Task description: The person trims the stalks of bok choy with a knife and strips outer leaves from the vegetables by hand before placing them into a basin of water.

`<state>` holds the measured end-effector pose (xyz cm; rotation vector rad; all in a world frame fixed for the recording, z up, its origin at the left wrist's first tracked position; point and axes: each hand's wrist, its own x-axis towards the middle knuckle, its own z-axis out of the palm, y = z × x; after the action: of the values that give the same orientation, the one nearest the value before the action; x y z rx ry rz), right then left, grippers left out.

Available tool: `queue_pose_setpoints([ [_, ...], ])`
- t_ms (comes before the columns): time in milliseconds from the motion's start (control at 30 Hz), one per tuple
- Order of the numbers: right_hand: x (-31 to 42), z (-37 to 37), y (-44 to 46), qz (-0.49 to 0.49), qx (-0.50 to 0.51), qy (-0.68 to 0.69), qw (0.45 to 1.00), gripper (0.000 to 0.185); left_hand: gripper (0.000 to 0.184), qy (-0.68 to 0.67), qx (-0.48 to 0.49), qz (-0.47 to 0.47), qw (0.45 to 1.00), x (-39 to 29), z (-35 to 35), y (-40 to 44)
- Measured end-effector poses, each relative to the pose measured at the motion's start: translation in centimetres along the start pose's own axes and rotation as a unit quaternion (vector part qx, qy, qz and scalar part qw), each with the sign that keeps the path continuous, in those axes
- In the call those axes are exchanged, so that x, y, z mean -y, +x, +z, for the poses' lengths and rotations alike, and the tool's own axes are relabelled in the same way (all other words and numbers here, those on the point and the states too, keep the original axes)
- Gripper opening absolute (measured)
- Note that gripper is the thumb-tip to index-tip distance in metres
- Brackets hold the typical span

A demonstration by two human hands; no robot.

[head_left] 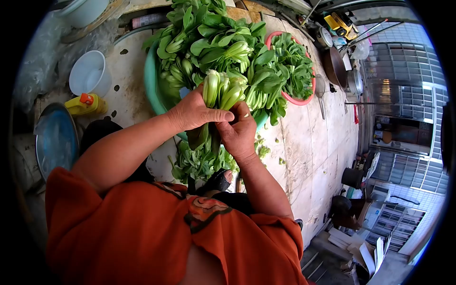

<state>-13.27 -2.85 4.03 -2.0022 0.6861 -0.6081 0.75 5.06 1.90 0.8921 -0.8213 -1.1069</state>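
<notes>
Pale tiles (pixel 304 142) with dirt marks cover the floor, and on the right side stands a building wall (pixel 408 61) with barred windows. On this floor is a green basin (pixel 153 80), heaped with leafy greens (pixel 209 38), and near it a pink basin (pixel 313 80) holds other, darker greens (pixel 290 61). The left hand (pixel 194 111) is grasping a bunch of greens (pixel 219 90), with its thumb laid across the stalks. The right hand (pixel 237 130) is also closed at this bunch, its fingers bent. The bunch is located above the near edge of the green basin, and its pale stalk ends point away from the person. Below the hands, more loose leaves (pixel 199 161) lie on the floor, close to a foot (pixel 228 176). A white bucket (pixel 89 73) and a yellow bottle (pixel 88 104) stand on the left.
</notes>
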Motion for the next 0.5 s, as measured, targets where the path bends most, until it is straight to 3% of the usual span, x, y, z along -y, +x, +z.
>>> queue_pose_setpoints([
  [167, 2.7, -1.3, -1.3, 0.054, 0.024, -0.043, 0.997, 0.032, 0.054, 0.007, -0.036, -0.014, 0.999, 0.9, 1.0, -0.2],
  [233, 2.5, -3.2, -1.6, 0.181, 0.145, 0.158, 0.960, 0.035, 0.052, -0.009, -0.028, -0.032, 0.999, 1.6, 1.0, 0.0],
  [300, 1.8, -6.6, -2.3, 0.220, 0.205, 0.188, 0.935, 0.043, 0.052, 0.015, -0.028, -0.059, 0.998, 1.7, 1.1, 0.0],
  [367, 0.1, -11.1, -3.4, 0.292, 0.190, 0.206, 0.915, 0.042, 0.049, 0.078, -0.008, -0.100, 0.992, 1.9, 0.7, 0.2],
  [433, -4.4, -14.8, -6.0, 0.324, 0.078, 0.115, 0.936, 0.039, 0.046, 0.054, 0.016, -0.135, 0.989, 2.4, 0.6, 0.3],
  [500, -9.8, -17.5, -10.0, 0.402, -0.025, 0.051, 0.914, 0.039, 0.045, 0.022, 0.037, -0.178, 0.983, 1.8, 1.4, 0.2],
])
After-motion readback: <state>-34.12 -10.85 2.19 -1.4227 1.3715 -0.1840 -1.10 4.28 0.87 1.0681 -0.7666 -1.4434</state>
